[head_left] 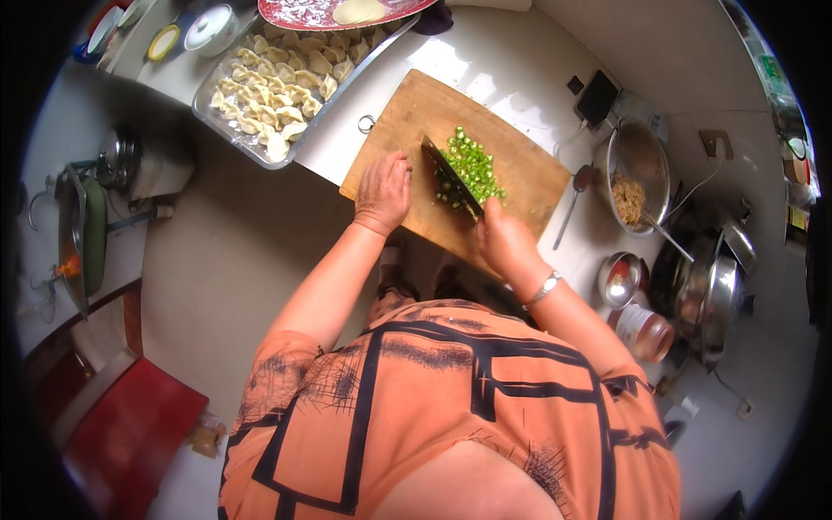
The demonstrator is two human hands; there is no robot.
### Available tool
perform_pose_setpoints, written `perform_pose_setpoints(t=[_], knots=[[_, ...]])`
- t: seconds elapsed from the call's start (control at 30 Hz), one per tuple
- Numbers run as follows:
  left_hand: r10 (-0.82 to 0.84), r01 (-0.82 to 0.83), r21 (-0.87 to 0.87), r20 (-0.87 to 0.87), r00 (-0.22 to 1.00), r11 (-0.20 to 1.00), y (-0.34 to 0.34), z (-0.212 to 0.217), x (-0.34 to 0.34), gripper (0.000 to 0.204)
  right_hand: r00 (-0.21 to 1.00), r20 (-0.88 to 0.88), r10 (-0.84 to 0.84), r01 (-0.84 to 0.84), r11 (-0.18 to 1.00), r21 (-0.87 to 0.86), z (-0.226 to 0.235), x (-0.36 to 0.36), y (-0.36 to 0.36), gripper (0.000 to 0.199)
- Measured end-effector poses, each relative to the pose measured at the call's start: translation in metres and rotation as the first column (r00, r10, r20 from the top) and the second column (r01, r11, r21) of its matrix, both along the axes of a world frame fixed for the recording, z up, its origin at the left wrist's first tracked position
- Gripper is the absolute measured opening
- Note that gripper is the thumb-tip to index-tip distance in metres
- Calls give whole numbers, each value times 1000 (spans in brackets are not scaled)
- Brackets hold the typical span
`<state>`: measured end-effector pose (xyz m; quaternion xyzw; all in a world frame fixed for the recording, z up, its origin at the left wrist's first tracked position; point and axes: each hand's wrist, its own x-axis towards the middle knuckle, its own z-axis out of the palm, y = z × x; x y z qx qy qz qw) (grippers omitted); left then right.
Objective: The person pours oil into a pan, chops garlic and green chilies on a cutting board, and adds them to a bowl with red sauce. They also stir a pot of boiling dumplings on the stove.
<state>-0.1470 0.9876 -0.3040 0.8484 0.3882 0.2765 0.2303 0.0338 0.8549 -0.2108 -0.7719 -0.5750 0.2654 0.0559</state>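
On the wooden cutting board lies a heap of chopped green peppers, cut into small rings and bits. My right hand grips the handle of a kitchen knife at the board's near right side. Its dark, broad blade slants up and left along the left side of the heap, with some green bits against it. My left hand rests at the left part of the board, apart from the blade. Its fingers are loosely curled together, and I see nothing in them.
Left of the board stands a metal tray of dumplings, with a red round tray over its far end. To the right are a spoon, a metal bowl of minced filling, a small metal bowl and a jar.
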Motion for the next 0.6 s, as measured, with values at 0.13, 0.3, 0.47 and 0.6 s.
perform_pose_setpoints(t=[0.13,0.3,0.47,0.6], knots=[[-1,1,18,-20,1000,1000,0,1,1,13,999,-37,-2,4,999,46,1,1,3,17],[13,-17,101,39,999,995,2,1,2,12,999,-23,38,-36,996,85,18,9,9,18],[35,-36,34,6,999,999,0,-4,1,12,1000,-14,6,-6,1000,0,5,-11,3,20],[32,-32,55,4,999,998,0,-3,1,12,1000,-26,-6,6,1000,11,-2,-14,6,19]])
